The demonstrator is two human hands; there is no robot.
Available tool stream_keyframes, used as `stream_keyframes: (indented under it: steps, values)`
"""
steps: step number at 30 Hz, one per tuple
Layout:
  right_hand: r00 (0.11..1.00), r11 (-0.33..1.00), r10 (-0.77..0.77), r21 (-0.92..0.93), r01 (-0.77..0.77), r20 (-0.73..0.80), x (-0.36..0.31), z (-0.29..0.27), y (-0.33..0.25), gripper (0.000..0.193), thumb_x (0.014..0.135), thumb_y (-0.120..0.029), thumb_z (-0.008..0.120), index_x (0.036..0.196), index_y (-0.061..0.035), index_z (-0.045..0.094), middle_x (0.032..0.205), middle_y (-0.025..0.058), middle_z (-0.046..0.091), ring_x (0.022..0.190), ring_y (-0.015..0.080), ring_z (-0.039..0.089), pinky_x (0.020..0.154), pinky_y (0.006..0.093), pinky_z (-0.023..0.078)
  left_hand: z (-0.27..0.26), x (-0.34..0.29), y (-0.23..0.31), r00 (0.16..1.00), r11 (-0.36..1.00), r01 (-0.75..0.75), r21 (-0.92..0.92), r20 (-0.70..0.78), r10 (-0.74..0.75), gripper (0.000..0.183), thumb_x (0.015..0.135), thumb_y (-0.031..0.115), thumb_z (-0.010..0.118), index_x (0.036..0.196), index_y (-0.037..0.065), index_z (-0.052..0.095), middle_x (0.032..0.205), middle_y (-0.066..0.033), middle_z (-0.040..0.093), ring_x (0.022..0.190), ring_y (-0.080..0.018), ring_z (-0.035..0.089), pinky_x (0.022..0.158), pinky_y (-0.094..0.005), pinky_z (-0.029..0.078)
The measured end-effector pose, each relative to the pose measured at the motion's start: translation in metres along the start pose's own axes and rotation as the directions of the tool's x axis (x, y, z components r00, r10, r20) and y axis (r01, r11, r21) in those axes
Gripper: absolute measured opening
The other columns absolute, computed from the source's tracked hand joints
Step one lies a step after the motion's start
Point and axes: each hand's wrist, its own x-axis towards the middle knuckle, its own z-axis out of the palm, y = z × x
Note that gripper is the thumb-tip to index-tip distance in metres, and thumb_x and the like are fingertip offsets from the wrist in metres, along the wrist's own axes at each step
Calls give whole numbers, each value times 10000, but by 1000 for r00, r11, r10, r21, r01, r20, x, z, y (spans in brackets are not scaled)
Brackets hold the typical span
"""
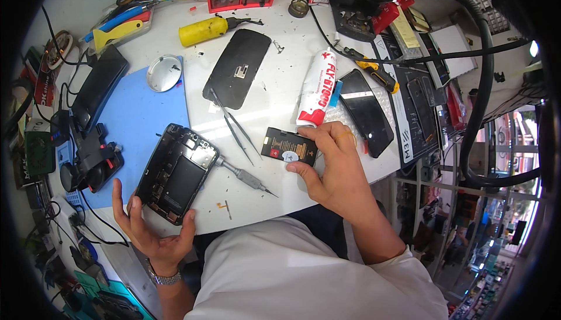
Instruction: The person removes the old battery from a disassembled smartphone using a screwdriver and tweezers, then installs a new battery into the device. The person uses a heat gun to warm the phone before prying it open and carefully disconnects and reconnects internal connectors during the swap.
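1. A black battery [285,144] is pinched between thumb and fingers of the right hand [338,171], near the tweezers [221,105].
2. The left hand [156,239] is spread wide at the opened phone's [180,175] lower end; whether contact is made cannot be told.

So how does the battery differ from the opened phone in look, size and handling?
The battery is much smaller than the opened phone. The battery shows a printed face with a round pale sticker; the opened phone shows bare inner parts. The battery is pinched in the right hand, while the left hand spreads around the opened phone's near end. Both are mostly black and roughly rectangular.
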Motion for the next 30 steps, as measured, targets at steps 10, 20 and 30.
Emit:
stream_keyframes:
  steps: [10,20,30]
  values:
    - [994,992,107,59,-107,8,2,-2,-1,600,861,-175,968,1379,-2,718,1278,189,622,1222,383,600,1069,460,498,2,-1,2,1000,1000,18,3,-3,-18,1008,854,309,960,1684,92,431,1656,-395,402,1567,-591,440,1153,-592,553]
    - [1000,997,-19,-72,18,-18,-1,3,-5,539,856,-97,917,1362,-36,741,1243,184,599,1184,401,584,1052,501,477,-1,2,0,999,1000,6,-25,-37,-7,1020,774,252,1015,1631,64,495,1660,-398,418,1226,-410,699,1010,-474,625]
    - [999,983,-21,-184,13,-41,3,-2,-19,487,847,-65,912,1315,-33,783,1230,166,669,1183,377,625,1069,463,485,-1,1,-5,999,989,16,-149,-37,-22,1058,763,216,1030,1644,59,465,1658,-429,387,1308,-409,710,1033,-448,628]
